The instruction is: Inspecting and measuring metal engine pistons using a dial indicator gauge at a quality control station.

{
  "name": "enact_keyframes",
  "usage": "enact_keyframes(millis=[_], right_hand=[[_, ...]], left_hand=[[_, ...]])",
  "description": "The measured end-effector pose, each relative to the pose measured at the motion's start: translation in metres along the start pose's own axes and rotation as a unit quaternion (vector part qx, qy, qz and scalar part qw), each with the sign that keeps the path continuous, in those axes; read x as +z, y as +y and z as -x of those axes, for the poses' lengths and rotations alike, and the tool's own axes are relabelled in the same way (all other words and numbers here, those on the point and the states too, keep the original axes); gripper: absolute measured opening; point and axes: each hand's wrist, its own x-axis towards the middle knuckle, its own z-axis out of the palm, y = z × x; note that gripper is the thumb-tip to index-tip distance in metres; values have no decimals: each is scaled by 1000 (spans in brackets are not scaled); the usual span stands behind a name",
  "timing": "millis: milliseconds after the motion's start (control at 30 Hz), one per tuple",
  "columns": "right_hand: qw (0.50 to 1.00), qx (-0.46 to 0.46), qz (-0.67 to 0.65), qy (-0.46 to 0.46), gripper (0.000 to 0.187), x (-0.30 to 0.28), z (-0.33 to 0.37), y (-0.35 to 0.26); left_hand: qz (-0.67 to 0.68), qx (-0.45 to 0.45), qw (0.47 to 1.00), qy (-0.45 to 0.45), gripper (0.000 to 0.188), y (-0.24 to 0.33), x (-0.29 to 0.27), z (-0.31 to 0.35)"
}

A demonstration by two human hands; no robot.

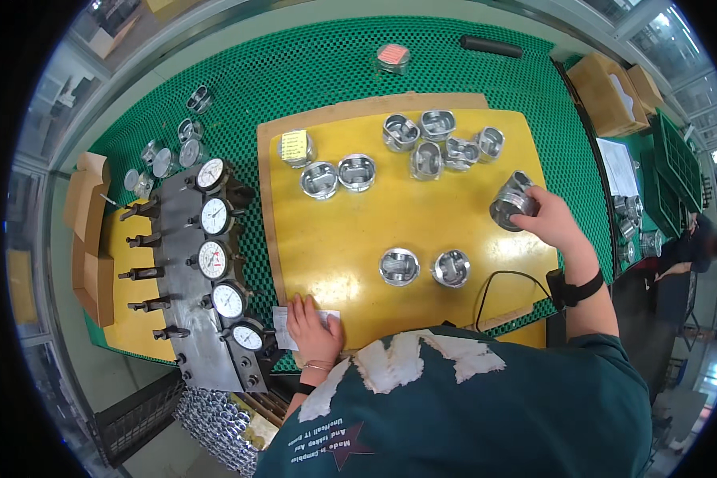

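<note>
My right hand (551, 219) grips a shiny metal piston (512, 203) just above the right edge of the yellow board (406, 219). My left hand (312, 328) rests flat on a white slip of paper (285, 323) at the board's near left corner. Two pistons (399, 266) (452, 268) stand close together on the board in front of me. Two more (319, 180) (357, 172) stand further back at the left. A cluster of several pistons (442, 139) fills the far edge. A small yellow pad (295, 146) lies at the far left corner.
A grey gauge fixture (215, 263) with several round dials stands left of the board on the green mesh mat (327, 72). Small metal parts (167, 155) lie beyond it. Cardboard boxes (609, 92) and green crates (677, 159) sit at right. A black cable (502, 279) loops near my right wrist.
</note>
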Motion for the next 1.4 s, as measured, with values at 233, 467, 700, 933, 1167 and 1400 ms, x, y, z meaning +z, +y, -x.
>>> enact_keyframes(millis=[233, 467, 700, 933, 1167, 1400], right_hand=[[994, -94, 54, 27, 49, 40, -28, 28], [981, -145, 63, 111, 47, 59, -82, 61], [968, -5, 97, 230, 45, 30, -74, 63], [953, 160, 14, 256, 38, 35, -133, 103], [973, -13, -15, 228, 28, 45, -167, 113], [966, -17, 17, 257, 43, 63, -112, 160]], left_hand=[[0, 5, 1000, 7, 57, 3, 1, 4], [-2, -2, 1000, -5, 57, 6, 0, 5], [-5, -5, 1000, -2, 57, 6, -1, 3], [-13, -4, 1000, -7, 57, 5, 2, 4], [-11, 9, 1000, -17, 58, 4, 0, 1], [-3, -18, 986, -166, 64, 28, -55, -21]])
